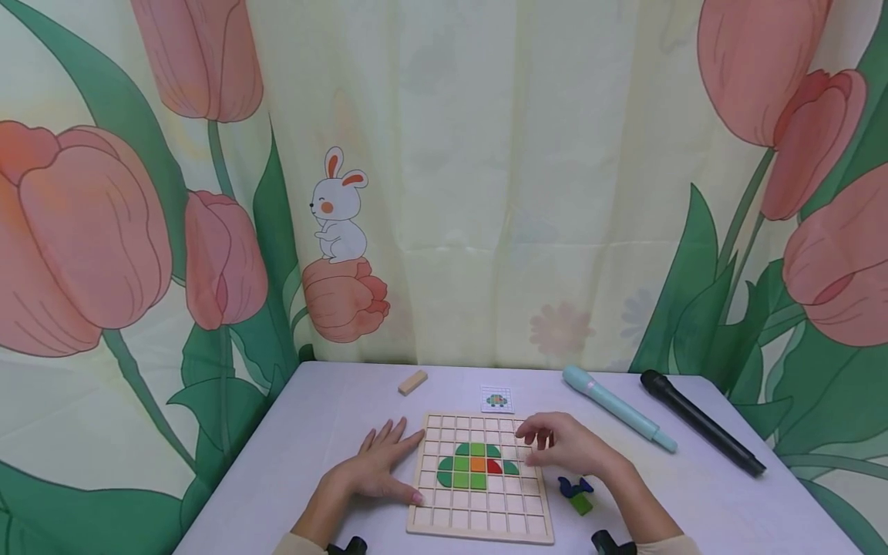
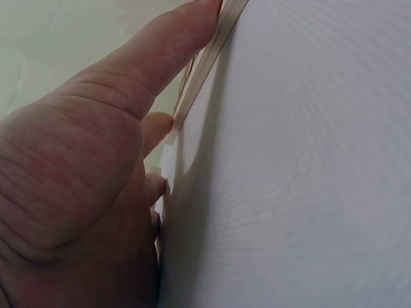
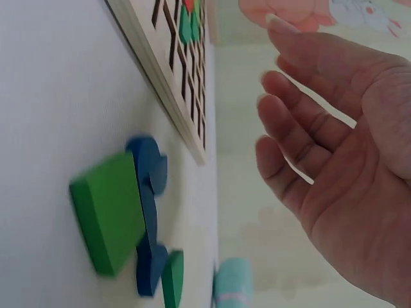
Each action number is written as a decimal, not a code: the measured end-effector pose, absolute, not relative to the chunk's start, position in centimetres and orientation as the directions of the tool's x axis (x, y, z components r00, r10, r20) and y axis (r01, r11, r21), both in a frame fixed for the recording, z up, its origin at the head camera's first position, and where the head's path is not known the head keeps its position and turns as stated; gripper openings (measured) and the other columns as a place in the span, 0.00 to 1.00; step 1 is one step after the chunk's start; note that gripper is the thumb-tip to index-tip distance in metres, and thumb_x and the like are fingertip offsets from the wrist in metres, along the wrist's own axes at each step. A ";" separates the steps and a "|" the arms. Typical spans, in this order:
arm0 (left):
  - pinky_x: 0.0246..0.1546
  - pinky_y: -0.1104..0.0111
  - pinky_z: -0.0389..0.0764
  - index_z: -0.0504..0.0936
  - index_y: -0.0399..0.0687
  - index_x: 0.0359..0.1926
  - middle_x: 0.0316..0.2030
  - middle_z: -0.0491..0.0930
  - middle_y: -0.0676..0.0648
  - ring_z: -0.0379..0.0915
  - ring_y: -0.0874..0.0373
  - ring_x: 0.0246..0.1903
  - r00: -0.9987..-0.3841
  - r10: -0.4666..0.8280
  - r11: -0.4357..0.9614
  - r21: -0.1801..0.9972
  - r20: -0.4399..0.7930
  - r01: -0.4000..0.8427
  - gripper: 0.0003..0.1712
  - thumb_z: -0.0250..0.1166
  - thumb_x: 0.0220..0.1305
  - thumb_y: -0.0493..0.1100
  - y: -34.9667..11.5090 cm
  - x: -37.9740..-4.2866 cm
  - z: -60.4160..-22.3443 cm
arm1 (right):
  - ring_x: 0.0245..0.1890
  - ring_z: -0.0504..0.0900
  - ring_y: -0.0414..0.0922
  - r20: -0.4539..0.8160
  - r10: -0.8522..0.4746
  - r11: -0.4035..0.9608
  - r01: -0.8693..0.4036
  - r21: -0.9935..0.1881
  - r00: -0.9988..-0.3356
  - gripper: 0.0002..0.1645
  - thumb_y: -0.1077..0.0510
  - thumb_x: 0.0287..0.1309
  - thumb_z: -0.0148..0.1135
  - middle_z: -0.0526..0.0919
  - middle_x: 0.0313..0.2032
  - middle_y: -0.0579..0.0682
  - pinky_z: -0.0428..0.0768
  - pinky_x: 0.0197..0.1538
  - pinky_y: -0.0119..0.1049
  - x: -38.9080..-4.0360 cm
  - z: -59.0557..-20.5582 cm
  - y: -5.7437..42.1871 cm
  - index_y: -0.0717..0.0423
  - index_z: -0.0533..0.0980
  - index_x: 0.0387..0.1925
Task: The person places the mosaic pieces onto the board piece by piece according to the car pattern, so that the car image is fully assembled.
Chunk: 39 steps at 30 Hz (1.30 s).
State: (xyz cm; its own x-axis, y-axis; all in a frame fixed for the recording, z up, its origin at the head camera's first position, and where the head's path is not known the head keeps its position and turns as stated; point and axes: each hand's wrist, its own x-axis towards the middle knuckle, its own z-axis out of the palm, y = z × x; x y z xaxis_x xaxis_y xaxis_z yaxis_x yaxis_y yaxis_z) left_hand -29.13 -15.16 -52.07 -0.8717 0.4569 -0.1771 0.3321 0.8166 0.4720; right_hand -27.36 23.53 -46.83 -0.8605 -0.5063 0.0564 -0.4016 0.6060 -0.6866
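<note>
In from the back edge of the worktop (image 1: pixel 264 478), the left grip (image 1: pixel 375 466), fingers apart, touches the board (image 1: pixel 460 518), maybe to steady it, while the right grip (image 1: pixel 565 443), loose, holds nothing.

Tulip-print curtain (image 1: pixel 458 193), turquoise tube (image 1: pixel 617 407), black rod (image 1: pixel 702 422)

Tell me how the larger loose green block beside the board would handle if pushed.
The green block would probably slide rather than roll, given its flat faces. It looks stiff, with crisp, straight edges. Pushed toward the blue pieces close beside it, it would likely shove them along.
</note>
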 end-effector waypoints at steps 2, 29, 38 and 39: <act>0.78 0.34 0.35 0.59 0.66 0.81 0.84 0.44 0.39 0.31 0.37 0.83 -0.871 0.457 0.815 0.476 -0.177 0.331 0.67 0.74 0.43 0.79 -15.2 -29.1 -52.0 | 0.37 0.79 0.41 0.024 -0.511 0.611 -0.383 -0.693 -0.859 0.22 0.57 0.57 0.78 0.85 0.42 0.51 0.79 0.38 0.31 -27.3 -46.8 24.3 0.55 0.83 0.53; 0.78 0.33 0.36 0.59 0.66 0.81 0.84 0.45 0.39 0.32 0.36 0.83 -0.871 0.465 0.808 0.478 -0.160 0.344 0.67 0.74 0.42 0.80 -15.3 -29.2 -52.2 | 0.34 0.76 0.46 -0.280 -0.526 0.673 -0.192 -0.715 -0.803 0.18 0.69 0.41 0.82 0.83 0.32 0.51 0.72 0.36 0.34 -25.4 -47.0 29.4 0.53 0.86 0.35; 0.78 0.34 0.34 0.58 0.66 0.82 0.84 0.44 0.39 0.30 0.37 0.83 -0.870 0.462 0.807 0.487 -0.169 0.334 0.67 0.73 0.43 0.80 -15.2 -29.2 -52.3 | 0.32 0.73 0.45 -0.309 -0.481 0.745 -0.196 -0.638 -0.821 0.18 0.69 0.39 0.84 0.78 0.28 0.47 0.68 0.34 0.34 -25.4 -47.4 29.0 0.49 0.84 0.30; 0.78 0.34 0.34 0.58 0.66 0.82 0.84 0.44 0.39 0.30 0.37 0.83 -0.870 0.463 0.806 0.488 -0.169 0.334 0.67 0.73 0.43 0.80 -15.2 -29.2 -52.3 | 0.32 0.74 0.45 -0.310 -0.475 0.751 -0.196 -0.630 -0.824 0.18 0.68 0.39 0.84 0.78 0.27 0.46 0.68 0.34 0.34 -25.4 -47.4 29.0 0.49 0.84 0.30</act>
